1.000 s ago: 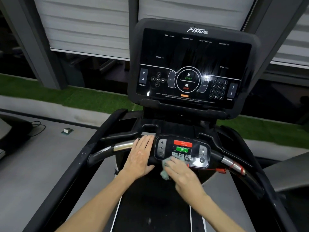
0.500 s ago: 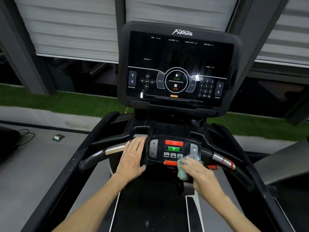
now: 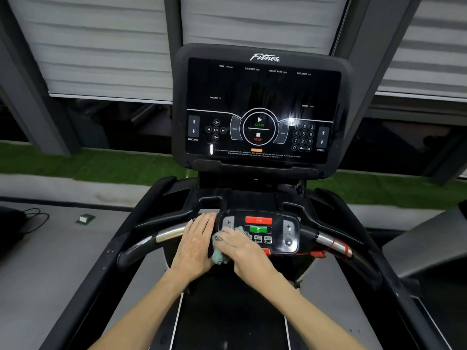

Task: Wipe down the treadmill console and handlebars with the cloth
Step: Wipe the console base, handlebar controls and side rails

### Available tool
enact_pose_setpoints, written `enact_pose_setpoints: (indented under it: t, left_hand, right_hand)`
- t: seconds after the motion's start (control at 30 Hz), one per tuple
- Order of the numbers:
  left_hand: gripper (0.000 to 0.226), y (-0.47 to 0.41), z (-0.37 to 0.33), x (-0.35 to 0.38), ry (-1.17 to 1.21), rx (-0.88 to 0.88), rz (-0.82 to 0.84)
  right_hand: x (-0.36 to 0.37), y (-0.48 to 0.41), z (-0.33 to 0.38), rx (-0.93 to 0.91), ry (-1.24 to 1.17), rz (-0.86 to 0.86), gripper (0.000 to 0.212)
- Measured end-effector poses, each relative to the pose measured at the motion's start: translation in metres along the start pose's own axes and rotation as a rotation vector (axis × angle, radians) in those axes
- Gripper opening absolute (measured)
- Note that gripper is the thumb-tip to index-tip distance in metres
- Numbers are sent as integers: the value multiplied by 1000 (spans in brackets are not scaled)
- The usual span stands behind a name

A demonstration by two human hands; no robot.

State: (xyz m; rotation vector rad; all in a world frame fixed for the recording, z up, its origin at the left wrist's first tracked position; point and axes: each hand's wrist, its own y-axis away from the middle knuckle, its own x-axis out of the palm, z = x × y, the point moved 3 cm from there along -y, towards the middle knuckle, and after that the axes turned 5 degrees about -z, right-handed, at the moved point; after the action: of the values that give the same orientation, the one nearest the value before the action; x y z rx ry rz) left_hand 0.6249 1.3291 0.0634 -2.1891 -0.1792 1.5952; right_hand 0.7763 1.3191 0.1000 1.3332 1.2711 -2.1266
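2 hands are working below the big treadmill console (image 3: 262,107). I am resting my left hand (image 3: 197,246) flat on the handlebar (image 3: 169,233). My right hand (image 3: 242,248), fingers nearly straight, is pressing the cloth (image 3: 218,256) onto the control panel (image 3: 278,231), mid-wipe. Next I am probably sweeping right with light pressure.

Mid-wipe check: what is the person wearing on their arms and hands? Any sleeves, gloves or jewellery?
Nothing worn shows. The left forearm and right forearm are bare down to the bottom edge of the picture, with no sleeve in view. The left hand and right hand are ungloved, and no watch, band or ring is visible on the wrists or on the fingers that show.
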Motion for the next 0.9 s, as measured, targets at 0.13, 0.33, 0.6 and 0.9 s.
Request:
enact_pose_setpoints:
  t: [0.13, 0.33, 0.6, 0.9]
  left_hand:
    - [103, 0, 0, -1, 26, -8, -27]
    - [100, -2, 2, 1, 6, 16, -16]
    - [101, -1, 0, 0, -16, 12, -23]
    - [99, -1, 3, 1, 1, 6, -6]
  right_hand:
    - [-6, -29, -12, 87, -2, -72, 62]
    - [-19, -22, -29, 142, 35, -109, 67]
    - [-47, 32, -69, 417, 145, -237, 62]
    - [-12, -41, -15, 118, -58, -73, 62]
